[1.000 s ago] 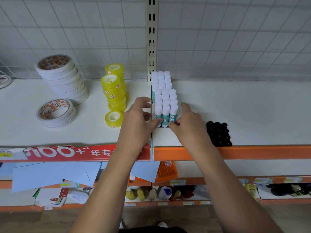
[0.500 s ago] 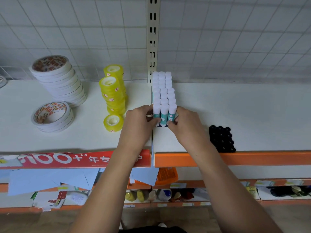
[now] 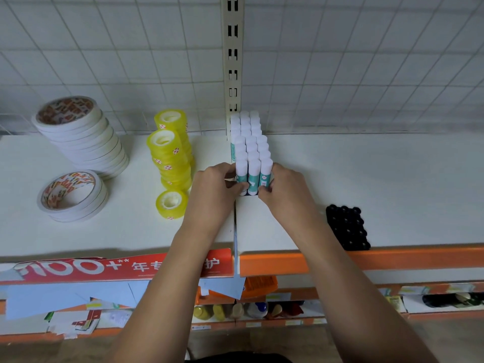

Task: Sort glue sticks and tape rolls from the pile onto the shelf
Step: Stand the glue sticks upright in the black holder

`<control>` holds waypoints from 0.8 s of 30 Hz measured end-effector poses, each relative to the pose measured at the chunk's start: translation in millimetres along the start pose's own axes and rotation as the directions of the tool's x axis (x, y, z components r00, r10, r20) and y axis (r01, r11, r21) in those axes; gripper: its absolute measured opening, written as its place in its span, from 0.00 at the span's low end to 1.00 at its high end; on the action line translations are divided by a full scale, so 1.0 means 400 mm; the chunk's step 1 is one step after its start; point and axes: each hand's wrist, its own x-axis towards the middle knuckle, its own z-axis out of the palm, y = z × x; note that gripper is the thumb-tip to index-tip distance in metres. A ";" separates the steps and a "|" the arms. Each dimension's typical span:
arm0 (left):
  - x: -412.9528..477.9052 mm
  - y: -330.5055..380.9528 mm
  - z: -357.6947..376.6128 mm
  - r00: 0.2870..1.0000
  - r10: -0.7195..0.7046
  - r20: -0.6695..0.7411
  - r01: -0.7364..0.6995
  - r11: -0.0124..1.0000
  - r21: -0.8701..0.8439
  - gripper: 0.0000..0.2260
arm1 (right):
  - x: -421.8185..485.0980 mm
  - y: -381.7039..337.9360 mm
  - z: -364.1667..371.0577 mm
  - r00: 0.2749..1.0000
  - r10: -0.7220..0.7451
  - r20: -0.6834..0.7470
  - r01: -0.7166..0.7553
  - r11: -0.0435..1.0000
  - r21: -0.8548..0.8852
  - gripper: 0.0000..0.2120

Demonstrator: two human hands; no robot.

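Note:
Several white-capped glue sticks (image 3: 251, 150) with teal labels stand upright in three tight columns at the middle of the white shelf (image 3: 366, 179). My left hand (image 3: 218, 189) grips the front row from the left, fingers curled against the leftmost stick. On the right side of that row, my right hand (image 3: 284, 189) pinches the rightmost stick. Yellow tape rolls (image 3: 170, 153) stand stacked to the left, one lying alone (image 3: 171, 204) in front. White tape rolls form a tall stack (image 3: 81, 134) and a short stack (image 3: 72, 196) at far left.
A black tray of round-topped items (image 3: 347, 226) sits at the shelf's front right by the orange edge (image 3: 392, 258). A slotted upright post (image 3: 233, 61) and wire grid back the shelf. Lower shelves hold papers and small bottles.
Both hands slid forward along the row and closed in on the front glue sticks, pressing them together. The view shifted slightly.

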 end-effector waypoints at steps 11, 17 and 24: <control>-0.026 -0.015 -0.018 1.000 0.014 0.021 -0.013 0.999 -0.044 0.12 | -0.020 -0.013 0.011 1.000 -0.019 -0.002 0.019 1.000 0.008 0.10; 0.002 -0.022 -0.020 0.999 0.014 0.031 -0.014 1.000 -0.022 0.12 | -0.003 -0.015 0.015 1.000 -0.022 0.003 0.022 1.000 0.004 0.09; 0.004 -0.031 -0.019 1.000 0.014 0.023 -0.013 0.999 -0.046 0.12 | 0.004 -0.014 0.012 1.000 -0.022 0.011 0.022 1.000 -0.003 0.10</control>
